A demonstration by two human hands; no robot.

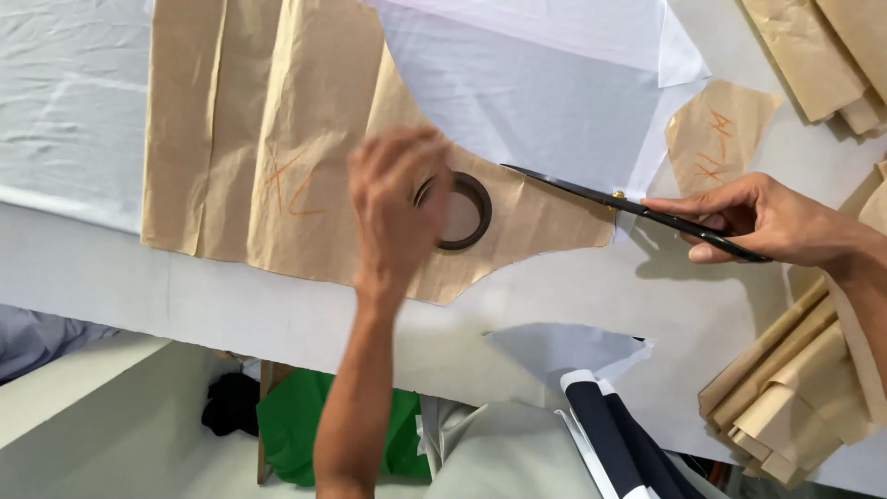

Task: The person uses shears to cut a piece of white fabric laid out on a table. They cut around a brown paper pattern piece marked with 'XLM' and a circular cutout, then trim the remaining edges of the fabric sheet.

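Lying beside scissors (637, 211): ring weight (457, 211), folded paper stacks (795, 407), paper pattern (305, 139).

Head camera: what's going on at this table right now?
A person is cutting white fabric along the edge of a tan paper pattern laid on it. The right hand works black scissors at the pattern's right tip. The left hand, blurred, is over a dark ring resting on the pattern. More folded tan paper pieces lie at the right.
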